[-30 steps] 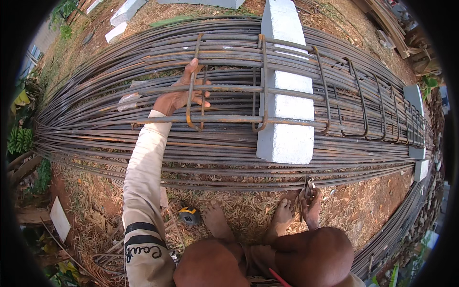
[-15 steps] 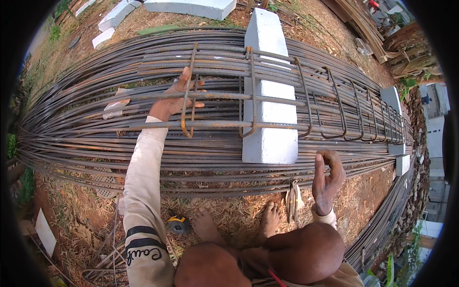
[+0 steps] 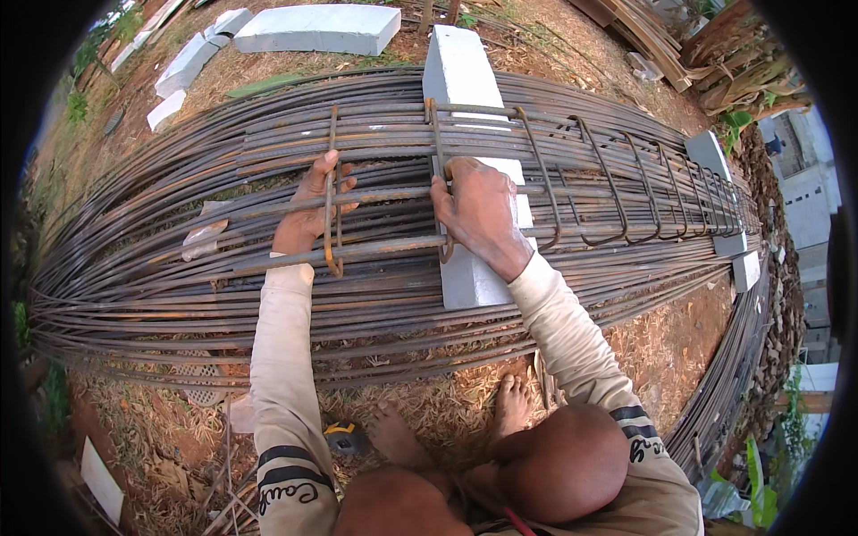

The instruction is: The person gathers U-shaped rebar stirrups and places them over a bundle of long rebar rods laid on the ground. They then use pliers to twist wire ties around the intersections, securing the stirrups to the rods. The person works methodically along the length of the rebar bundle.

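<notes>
A long cage of ribbed steel bars with square wire stirrups lies across a pale block (image 3: pixel 469 80). My left hand (image 3: pixel 306 214) is at the end stirrup (image 3: pixel 333 134), its thumb against the stirrup and its fingers curled through behind it. My right hand (image 3: pixel 484 207) is closed around the upright side of the second stirrup (image 3: pixel 435 125), above the block; the back of the hand hides part of the grip. A long bar (image 3: pixel 384 245) of the cage runs below both hands.
Under the cage spreads a wide bundle of loose rebar (image 3: pixel 179 299). Another pale block (image 3: pixel 706 152) stands at the far right. A yellow and black tape measure (image 3: pixel 342 439) lies beside my bare feet. More pale blocks (image 3: pixel 317 29) rest on the ground behind.
My right hand has come up from above the knee and taken hold of the second stirrup. My left hand's fingers have drawn in around the end stirrup. The view has shifted slightly.
</notes>
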Motion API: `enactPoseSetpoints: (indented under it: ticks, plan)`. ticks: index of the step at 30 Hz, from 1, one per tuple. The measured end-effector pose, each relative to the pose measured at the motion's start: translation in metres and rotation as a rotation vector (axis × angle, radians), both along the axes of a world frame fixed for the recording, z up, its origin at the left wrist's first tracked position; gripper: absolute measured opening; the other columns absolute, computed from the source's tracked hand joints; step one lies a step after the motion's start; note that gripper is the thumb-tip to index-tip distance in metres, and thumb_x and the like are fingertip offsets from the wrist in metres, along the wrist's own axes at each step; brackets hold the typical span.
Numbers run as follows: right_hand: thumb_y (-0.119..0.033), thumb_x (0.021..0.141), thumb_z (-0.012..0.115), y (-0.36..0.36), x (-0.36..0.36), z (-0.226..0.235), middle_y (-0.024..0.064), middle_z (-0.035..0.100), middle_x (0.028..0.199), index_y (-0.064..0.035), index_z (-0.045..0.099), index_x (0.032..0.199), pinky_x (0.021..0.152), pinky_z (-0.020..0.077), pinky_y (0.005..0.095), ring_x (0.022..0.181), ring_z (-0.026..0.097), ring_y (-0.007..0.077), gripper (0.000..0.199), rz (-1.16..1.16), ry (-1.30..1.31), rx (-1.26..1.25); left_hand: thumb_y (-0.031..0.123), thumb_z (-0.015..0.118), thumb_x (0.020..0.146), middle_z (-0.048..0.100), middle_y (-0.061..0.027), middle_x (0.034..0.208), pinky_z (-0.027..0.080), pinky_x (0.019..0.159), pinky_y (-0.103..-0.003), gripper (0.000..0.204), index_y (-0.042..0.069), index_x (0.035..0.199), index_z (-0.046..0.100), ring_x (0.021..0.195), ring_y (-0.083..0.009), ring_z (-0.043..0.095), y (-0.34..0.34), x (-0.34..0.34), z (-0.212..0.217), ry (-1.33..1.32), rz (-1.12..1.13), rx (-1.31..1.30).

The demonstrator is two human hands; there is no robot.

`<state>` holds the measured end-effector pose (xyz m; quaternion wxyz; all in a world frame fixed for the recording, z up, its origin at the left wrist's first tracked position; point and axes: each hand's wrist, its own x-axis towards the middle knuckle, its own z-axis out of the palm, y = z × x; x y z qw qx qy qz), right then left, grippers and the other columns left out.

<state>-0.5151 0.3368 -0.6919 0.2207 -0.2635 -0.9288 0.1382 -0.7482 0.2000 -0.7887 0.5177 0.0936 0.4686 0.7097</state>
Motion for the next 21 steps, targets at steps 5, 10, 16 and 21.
enactPoseSetpoints:
  ticks: [5, 10, 16, 21]
  plan:
    - [-0.023, 0.090, 0.067, 0.003, -0.002, -0.001, 0.0192, 0.070, 0.072, 0.0011, 0.072, 0.092, 0.069, 0.0543, 0.0478, 0.068, 0.069, 0.0390, 0.025, 0.004, 0.017, -0.064, 0.055, 0.088, 0.075, 0.060, -0.0124, 0.119, 0.068, 0.075, -0.044, 0.093, 0.007, 0.140, 0.041, 0.104, -0.0242, 0.065, -0.003, 0.001, -0.007, 0.032, 0.081, 0.036]
    - [-0.024, 0.087, 0.070, 0.004, -0.001, -0.006, 0.0186, 0.068, 0.066, 0.0000, 0.073, 0.086, 0.063, 0.0542, 0.0469, 0.061, 0.068, 0.0379, 0.024, -0.005, 0.115, -0.013, 0.056, 0.087, 0.075, 0.060, -0.0125, 0.120, 0.068, 0.075, -0.042, 0.093, 0.007, 0.140, 0.042, 0.105, -0.0231, 0.064, -0.004, -0.007, -0.017, 0.001, 0.067, 0.037]
    - [-0.020, 0.087, 0.068, 0.004, 0.006, -0.001, 0.0208, 0.067, 0.069, -0.0004, 0.066, 0.079, 0.063, 0.0546, 0.0511, 0.064, 0.068, 0.0420, 0.021, -0.030, 0.104, -0.076, 0.071, 0.082, 0.072, 0.058, -0.0147, 0.130, 0.063, 0.088, -0.046, 0.111, 0.010, 0.150, 0.034, 0.116, -0.0291, 0.062, -0.002, -0.004, -0.015, 0.095, 0.025, 0.028]
    - [-0.028, 0.089, 0.073, 0.007, 0.033, 0.007, 0.0162, 0.070, 0.083, -0.0010, 0.071, 0.093, 0.065, 0.0536, 0.0440, 0.072, 0.069, 0.0343, 0.028, -0.025, 0.173, -0.014, 0.082, 0.065, 0.080, 0.047, -0.0207, 0.150, 0.057, 0.095, -0.051, 0.118, 0.014, 0.163, 0.016, 0.133, -0.0358, 0.054, -0.009, 0.004, -0.023, 0.207, 0.074, -0.004]
